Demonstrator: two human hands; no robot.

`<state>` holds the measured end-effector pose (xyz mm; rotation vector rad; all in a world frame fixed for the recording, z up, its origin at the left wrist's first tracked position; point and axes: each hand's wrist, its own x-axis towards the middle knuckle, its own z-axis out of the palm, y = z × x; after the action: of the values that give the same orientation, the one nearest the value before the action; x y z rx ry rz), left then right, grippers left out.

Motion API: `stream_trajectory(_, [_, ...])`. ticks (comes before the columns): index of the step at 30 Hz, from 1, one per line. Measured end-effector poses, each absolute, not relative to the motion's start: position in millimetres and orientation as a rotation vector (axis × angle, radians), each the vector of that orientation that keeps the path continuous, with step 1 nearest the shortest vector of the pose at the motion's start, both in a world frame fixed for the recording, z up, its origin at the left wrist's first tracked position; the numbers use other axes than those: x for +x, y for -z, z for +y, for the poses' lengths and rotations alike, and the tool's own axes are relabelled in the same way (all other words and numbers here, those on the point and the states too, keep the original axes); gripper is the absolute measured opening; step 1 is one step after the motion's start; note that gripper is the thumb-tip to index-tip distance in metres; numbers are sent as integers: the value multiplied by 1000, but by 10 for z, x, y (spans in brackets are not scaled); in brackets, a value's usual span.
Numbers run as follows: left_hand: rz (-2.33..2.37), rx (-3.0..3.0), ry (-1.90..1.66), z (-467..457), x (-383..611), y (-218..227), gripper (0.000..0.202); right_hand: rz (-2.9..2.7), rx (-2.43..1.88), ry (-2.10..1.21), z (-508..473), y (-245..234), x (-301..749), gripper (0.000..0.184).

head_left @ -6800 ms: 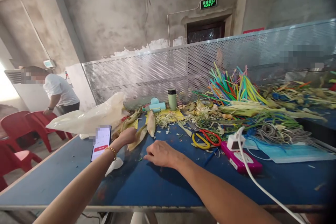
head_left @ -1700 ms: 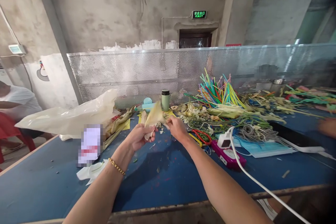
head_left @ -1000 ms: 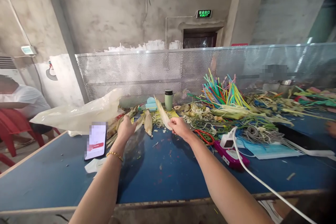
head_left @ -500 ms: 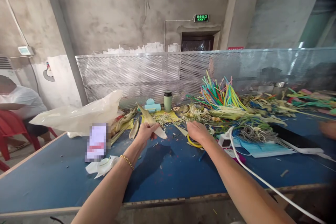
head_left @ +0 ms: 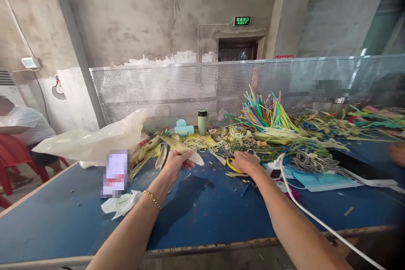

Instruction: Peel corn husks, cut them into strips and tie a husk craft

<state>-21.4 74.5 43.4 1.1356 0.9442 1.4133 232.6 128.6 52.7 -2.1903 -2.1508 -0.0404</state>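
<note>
My left hand (head_left: 176, 163) pinches a pale dried corn husk (head_left: 196, 158), whose broad cut end points right and whose rest stretches up-left behind the fingers. A gold-bead bracelet circles that wrist. Over to the right, my right hand (head_left: 246, 163) is curled down at the yellow handle of a pair of scissors (head_left: 231, 166) on the table; its fingertips are partly hidden. Grey blades lean up-left, close to loose husk scraps. Around both hands lie more dried husks (head_left: 148, 152) and shredded bits on a yellow sheet (head_left: 207, 140).
A blue table (head_left: 221, 219) carries a phone (head_left: 115, 173), a plastic bag (head_left: 95, 137), a green bottle (head_left: 202, 123), coloured stems (head_left: 262, 112), a charger (head_left: 274, 169) with white cable, and a power bank (head_left: 360, 168). A perforated metal screen (head_left: 171, 88) stands behind. A person (head_left: 27, 122) sits left.
My right hand has shifted a little to the right, showing more of the yellow handle. The husk in my left hand has tipped lower, its far end dropping leftward.
</note>
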Motion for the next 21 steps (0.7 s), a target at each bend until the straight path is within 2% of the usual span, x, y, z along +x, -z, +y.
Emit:
stream_trajectory(8, [981, 1146, -1493, 780, -239, -408, 32, -1990, -1879, -1, 1327, -521, 2303, 45])
stream_trajectory(13, [1042, 1188, -1584, 806, -225, -421, 27, -1896, -1412, -29, 1404, -497, 2233, 64])
stream_trajectory(17, [1056, 1133, -1751, 828, -206, -449, 28, -1741, -1040, -401, 1312, -529, 2030, 53])
stream_trajectory(21, [1006, 1118, -1978, 846, -204, -484, 22, -1625, -1012, -853, 1038, -593, 1741, 43])
